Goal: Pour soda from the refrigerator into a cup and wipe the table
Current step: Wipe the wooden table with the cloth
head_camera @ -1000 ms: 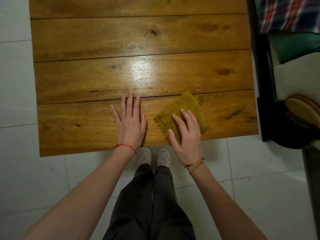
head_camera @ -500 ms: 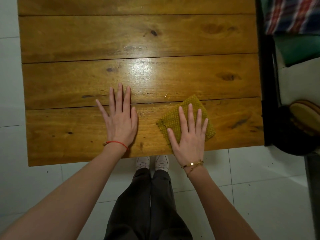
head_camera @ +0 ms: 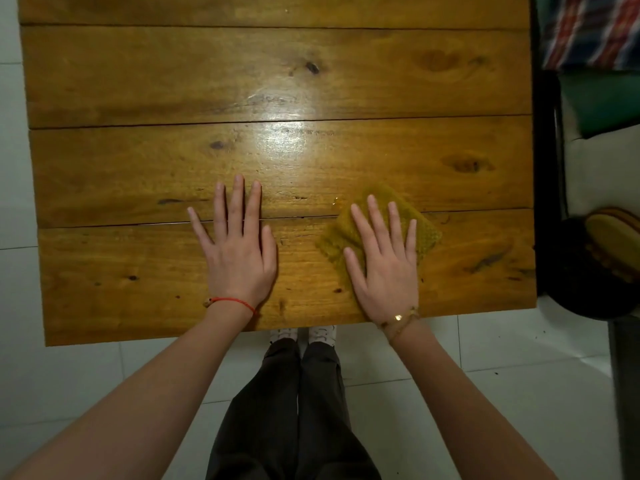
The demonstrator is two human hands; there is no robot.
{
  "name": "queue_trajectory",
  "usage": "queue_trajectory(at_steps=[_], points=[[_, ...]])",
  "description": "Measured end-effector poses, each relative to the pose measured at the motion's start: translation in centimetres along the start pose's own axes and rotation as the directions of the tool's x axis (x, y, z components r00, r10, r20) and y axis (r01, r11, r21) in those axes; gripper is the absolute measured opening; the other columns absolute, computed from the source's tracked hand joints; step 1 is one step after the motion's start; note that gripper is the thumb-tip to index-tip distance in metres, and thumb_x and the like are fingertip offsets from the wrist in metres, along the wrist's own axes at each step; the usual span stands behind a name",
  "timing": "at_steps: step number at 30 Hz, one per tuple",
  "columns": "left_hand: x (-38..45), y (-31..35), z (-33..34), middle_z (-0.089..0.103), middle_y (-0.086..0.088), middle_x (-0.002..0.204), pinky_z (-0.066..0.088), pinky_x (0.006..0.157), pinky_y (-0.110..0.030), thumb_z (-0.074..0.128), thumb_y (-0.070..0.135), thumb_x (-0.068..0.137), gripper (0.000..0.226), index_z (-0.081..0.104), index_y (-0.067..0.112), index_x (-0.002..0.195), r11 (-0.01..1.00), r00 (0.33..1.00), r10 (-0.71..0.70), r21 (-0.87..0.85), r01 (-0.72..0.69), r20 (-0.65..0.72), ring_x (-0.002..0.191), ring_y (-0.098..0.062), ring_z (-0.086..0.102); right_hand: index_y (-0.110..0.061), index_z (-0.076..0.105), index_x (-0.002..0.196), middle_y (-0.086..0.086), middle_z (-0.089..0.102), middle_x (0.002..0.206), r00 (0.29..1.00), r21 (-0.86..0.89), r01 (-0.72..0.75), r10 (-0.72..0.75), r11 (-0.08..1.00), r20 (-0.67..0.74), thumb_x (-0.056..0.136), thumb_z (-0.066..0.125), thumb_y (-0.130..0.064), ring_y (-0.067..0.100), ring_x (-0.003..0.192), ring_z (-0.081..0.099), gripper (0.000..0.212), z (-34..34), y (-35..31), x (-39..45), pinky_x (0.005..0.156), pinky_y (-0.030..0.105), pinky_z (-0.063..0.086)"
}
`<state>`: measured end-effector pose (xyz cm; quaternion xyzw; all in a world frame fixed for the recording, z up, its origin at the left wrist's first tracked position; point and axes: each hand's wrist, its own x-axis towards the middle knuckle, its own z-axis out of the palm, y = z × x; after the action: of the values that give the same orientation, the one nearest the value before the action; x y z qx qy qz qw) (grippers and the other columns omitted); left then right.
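- Nearest the camera: dark trousers [head_camera: 287, 410] and pale shoes [head_camera: 303, 333] on white floor tiles [head_camera: 519, 393], just short of the table's near edge.
- Left hand [head_camera: 239, 254]: flat on the bare wood of the table [head_camera: 138, 161], fingers straight and slightly spread, holding nothing. A red cord [head_camera: 230, 301] sits at the wrist.
- Right hand [head_camera: 384, 265]: palm down with straight fingers, pressing a mustard-yellow cloth [head_camera: 427, 233] onto the near-right part of the table. Nothing is gripped; the two hands lie well apart.
- Just beyond the cloth's far-left corner, a small glint [head_camera: 335, 201], possibly liquid; too small to confirm.
- No cup or soda is in view anywhere on the table.
- Step in hand, by judgement: the wiping stage. The next move calls for steady downward pressure while sliding the cloth across the unwiped boards, the left hand bracing.
- Against the frame half a second ago: the cloth and right hand lie a little further up the table, reaching the plank seam; the left hand keeps its flat pose.
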<state>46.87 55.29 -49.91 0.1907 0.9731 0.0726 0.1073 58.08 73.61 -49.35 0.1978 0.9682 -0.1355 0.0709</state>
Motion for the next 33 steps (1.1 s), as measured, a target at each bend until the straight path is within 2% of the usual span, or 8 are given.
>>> queue_trajectory(at_steps=[3, 6, 8, 13, 19, 22, 27, 33], points=[[0.0, 0.0, -0.1, 0.0, 0.001, 0.165, 0.002, 0.117, -0.064, 0.028, 0.036, 0.1, 0.062, 0.006, 0.025, 0.157, 1.0, 1.0, 0.004, 0.006, -0.004, 0.002, 0.152, -0.021, -0.005, -0.027, 0.011, 0.153, -0.002, 0.003, 0.162, 0.993, -0.004, -0.121, 0.121, 0.993, -0.01, 0.099, 0.03, -0.048, 0.024, 0.15, -0.004, 0.061, 0.5, -3.0, 0.7, 0.12, 0.053, 0.001], [0.0, 0.0, -0.2, 0.001, 0.001, 0.165, 0.002, 0.117, -0.064, 0.028, 0.036, 0.1, 0.062, 0.006, 0.025, 0.157, 1.0, 1.0, 0.002, 0.017, -0.002, 0.008, 0.152, -0.022, -0.004, -0.028, 0.011, 0.153, -0.003, 0.004, 0.162, 0.992, -0.042, 0.113, -0.11, 0.993, 0.062, 0.099, 0.031, -0.05, 0.023, 0.15, -0.002, 0.062, 0.8, -3.1, -0.3, 0.119, 0.054, 0.006], [0.0, 0.0, -0.2, 0.0, 0.001, 0.165, 0.002, 0.117, -0.063, 0.028, 0.036, 0.1, 0.062, 0.006, 0.025, 0.157, 1.0, 1.0, -0.002, 0.019, 0.001, 0.009, 0.152, -0.022, -0.004, -0.03, 0.01, 0.153, -0.003, 0.003, 0.162, 0.987, -0.055, 0.145, -0.14, 0.988, 0.08, 0.099, 0.03, -0.051, 0.022, 0.15, -0.002, 0.062, 0.6, -1.9, 0.2, 0.119, 0.053, 0.007], [0.1, 0.0, -0.2, 0.0, 0.001, 0.165, 0.001, 0.117, -0.063, 0.029, 0.036, 0.101, 0.061, 0.006, 0.025, 0.157, 1.0, 1.0, 0.005, 0.003, -0.005, 0.003, 0.152, -0.021, -0.004, -0.026, 0.003, 0.154, 0.002, -0.002, 0.162, 0.979, -0.023, -0.201, 0.201, 0.979, -0.019, 0.099, 0.023, -0.052, 0.028, 0.149, -0.005, 0.063, 0.4, -4.9, 5.5, 0.119, 0.055, 0.001], [0.8, -0.9, -0.8, 0.022, -0.002, 0.162, 0.011, 0.118, -0.058, 0.033, 0.03, 0.1, 0.055, 0.024, 0.023, 0.154, 0.999, 0.998, 0.042, -0.029, -0.043, -0.047, 0.149, -0.023, 0.017, -0.029, 0.002, 0.153, 0.0, -0.005, 0.162, 0.993, -0.078, 0.099, -0.093, 0.992, 0.079, 0.1, 0.023, -0.053, 0.025, 0.149, -0.007, 0.062, 0.5, -4.7, 4.7, 0.12, 0.053, 0.003], [2.9, -2.2, -2.0, 0.029, -0.004, 0.158, 0.016, 0.117, -0.055, 0.036, 0.027, 0.1, 0.054, 0.027, 0.021, 0.153, 0.997, 0.995, 0.07, -0.029, -0.072, -0.067, 0.144, -0.023, 0.025, -0.03, 0.0, 0.153, 0.0, -0.007, 0.162, 0.998, -0.072, -0.043, 0.046, 0.997, 0.048, 0.099, 0.02, -0.054, 0.025, 0.149, -0.008, 0.062, -0.2, -2.6, 7.1, 0.12, 0.052, -0.002], [7.1, -3.9, -3.0, 0.017, -0.002, 0.163, 0.005, 0.118, -0.061, 0.031, 0.029, 0.101, 0.056, 0.019, 0.023, 0.155, 0.997, 0.996, 0.074, 0.019, -0.073, -0.053, 0.151, -0.024, 0.011, -0.026, 0.002, 0.154, 0.004, -0.003, 0.162, 0.95, -0.003, -0.307, 0.306, 0.952, -0.061, 0.099, 0.017, -0.052, 0.031, 0.149, -0.006, 0.063, -0.6, -4.5, 12.9, 0.118, 0.057, 0.001], [9.6, -5.0, -2.9, 0.003, 0.001, 0.165, 0.0, 0.117, -0.065, 0.024, 0.033, 0.101, 0.059, 0.006, 0.025, 0.157, 0.999, 0.999, 0.017, 0.03, -0.016, -0.031, 0.152, -0.022, -0.003, -0.03, 0.001, 0.153, 0.0, -0.006, 0.162, 0.985, -0.092, 0.153, -0.145, 0.984, 0.088, 0.098, 0.02, -0.056, 0.026, 0.149, -0.008, 0.064, -0.1, -6.1, 9.9, 0.119, 0.055, 0.003]])
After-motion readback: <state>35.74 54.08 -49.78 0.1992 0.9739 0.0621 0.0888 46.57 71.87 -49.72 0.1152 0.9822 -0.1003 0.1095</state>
